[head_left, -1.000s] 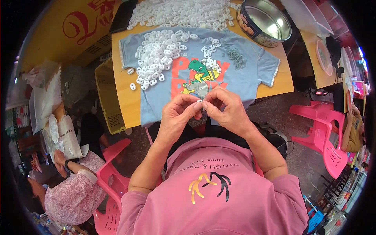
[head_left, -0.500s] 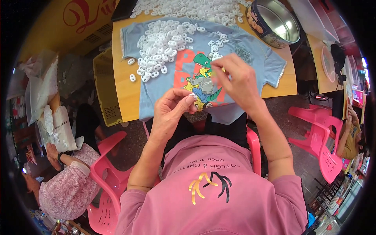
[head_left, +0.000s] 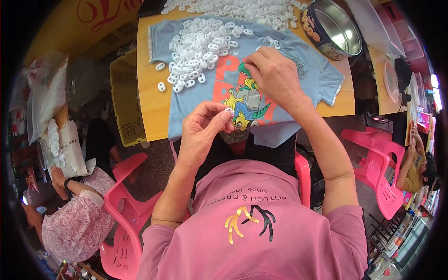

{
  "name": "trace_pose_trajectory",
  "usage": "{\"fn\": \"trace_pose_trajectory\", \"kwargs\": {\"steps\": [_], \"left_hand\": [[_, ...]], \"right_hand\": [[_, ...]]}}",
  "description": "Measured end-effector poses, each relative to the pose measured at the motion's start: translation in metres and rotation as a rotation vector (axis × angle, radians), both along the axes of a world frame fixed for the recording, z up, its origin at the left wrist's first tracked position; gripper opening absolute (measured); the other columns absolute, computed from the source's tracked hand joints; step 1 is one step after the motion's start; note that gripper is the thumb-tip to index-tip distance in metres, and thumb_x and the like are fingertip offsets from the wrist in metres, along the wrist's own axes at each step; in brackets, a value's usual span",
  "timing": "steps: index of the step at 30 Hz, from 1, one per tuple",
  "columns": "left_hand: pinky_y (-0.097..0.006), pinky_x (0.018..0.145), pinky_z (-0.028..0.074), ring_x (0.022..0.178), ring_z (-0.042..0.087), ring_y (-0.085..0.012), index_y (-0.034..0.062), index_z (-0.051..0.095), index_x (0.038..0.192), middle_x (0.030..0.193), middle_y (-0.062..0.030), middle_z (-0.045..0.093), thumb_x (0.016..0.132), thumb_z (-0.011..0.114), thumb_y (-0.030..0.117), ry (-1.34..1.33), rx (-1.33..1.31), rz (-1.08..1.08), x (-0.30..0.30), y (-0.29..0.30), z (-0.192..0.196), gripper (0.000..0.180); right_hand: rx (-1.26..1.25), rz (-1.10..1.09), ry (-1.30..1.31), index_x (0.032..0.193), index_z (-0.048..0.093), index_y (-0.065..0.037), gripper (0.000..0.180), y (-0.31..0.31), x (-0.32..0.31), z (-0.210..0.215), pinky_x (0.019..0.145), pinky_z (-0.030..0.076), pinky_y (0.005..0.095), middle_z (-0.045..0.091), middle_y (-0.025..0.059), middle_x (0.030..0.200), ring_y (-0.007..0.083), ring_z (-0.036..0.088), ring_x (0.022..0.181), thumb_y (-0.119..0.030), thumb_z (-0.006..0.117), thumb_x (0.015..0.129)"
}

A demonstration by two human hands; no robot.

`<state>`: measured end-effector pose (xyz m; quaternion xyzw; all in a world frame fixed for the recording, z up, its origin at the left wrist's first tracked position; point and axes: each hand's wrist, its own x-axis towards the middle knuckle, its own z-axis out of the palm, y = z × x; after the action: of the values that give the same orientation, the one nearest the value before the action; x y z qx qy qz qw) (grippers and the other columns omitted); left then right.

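Hands just split apart: the left hand (head_left: 204, 127) stays back over the blue shirt's (head_left: 196, 100) near hem, fingers pinched on a small white piece (head_left: 228, 111), while the right hand (head_left: 273, 77) now reaches, fingers curled down, among loose white pieces (head_left: 198, 51) on the desk (head_left: 151, 105) — probably fetching another.

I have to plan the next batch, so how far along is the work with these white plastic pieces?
Hard to gauge what is done: no finished batch can be told apart. In hand: the left hand pinches one white piece at its fingertips, while the right hand reaches down onto the blue T-shirt beside the pile of white pieces. Left: that big pile, plus a second heap along the table's far edge.
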<state>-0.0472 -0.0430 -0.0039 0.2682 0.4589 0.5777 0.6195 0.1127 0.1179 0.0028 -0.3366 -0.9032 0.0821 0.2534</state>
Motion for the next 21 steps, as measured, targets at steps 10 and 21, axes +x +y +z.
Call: {"fn": "trace_pose_trajectory", "kwargs": {"steps": [10,21], "left_hand": [[-0.023,0.074,0.05,0.08,0.061,-0.0094,-0.0019,0.06,0.102,0.097,-0.0062,0.065,0.093,0.061,0.006,0.055,0.052,-0.004,0.009,-0.004,0.006,0.012],[-0.023,0.078,0.048,0.094,0.06,-0.0114,-0.0004,0.062,0.101,0.108,-0.0088,0.063,0.091,0.059,0.0,0.48,0.2,-0.217,0.006,-0.007,0.006,0.011]], "right_hand": [[-0.01,0.124,0.016,0.088,0.067,-0.006,0.013,-0.035,0.03,0.001,0.066,0.048,0.035,0.059,0.0059,0.084,0.0241,0.059,0.077,-0.009,0.071,0.076],[0.002,0.102,0.045,0.09,0.068,-0.005,0.016,-0.045,0.056,-0.001,0.07,0.046,0.0359,0.06,0.0058,0.089,0.0247,0.057,0.083,-0.006,0.072,0.074]]}}
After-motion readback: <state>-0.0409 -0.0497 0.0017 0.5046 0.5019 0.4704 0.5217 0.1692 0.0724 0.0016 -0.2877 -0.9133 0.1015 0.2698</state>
